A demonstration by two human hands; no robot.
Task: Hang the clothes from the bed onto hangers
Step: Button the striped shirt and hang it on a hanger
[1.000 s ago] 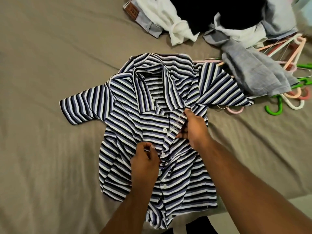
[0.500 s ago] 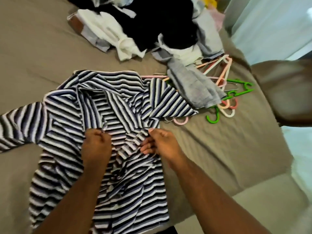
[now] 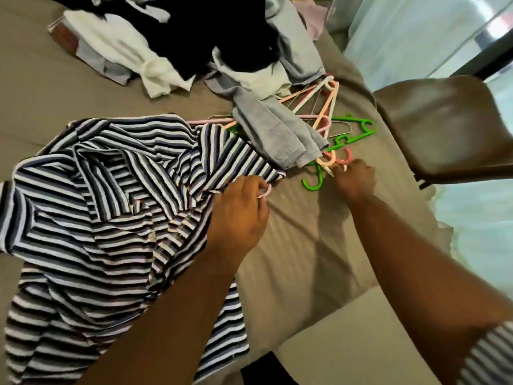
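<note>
On the bed (image 3: pixel 305 259), the striped shirt (image 3: pixel 111 218) is spread out front-up, collar open and pretty rumpled, so I'll place everything off that. Right at the shirt's right sleeve edge, the left hand (image 3: pixel 238 215) has its grip closed round the hook of a pink hanger (image 3: pixel 266 192). The fingers are curled over it, and the rest of that hanger is hidden by the shirt.

Further right of the shirt, clear of the fabric, the right hand (image 3: pixel 355 177) is down on the hook ends of a bunch of hangers (image 3: pixel 329 112), pink, peach, white and green plus some wire ones. Its fingers are curled in among the hooks, but whether that grip actually has hold of one I honestly can't tell, the knuckles are in the way. A green hook (image 3: pixel 313 184) lies flat between the two hands.

A grey garment (image 3: pixel 272 132) is draped over the hangers, touching the shirt's upper right edge. Beyond the shirt sits the pile of clothes (image 3: pixel 222 37), white, black and grey stuff. Right of the shirt, past the bed edge, there's a brown chair (image 3: pixel 444 126).
</note>
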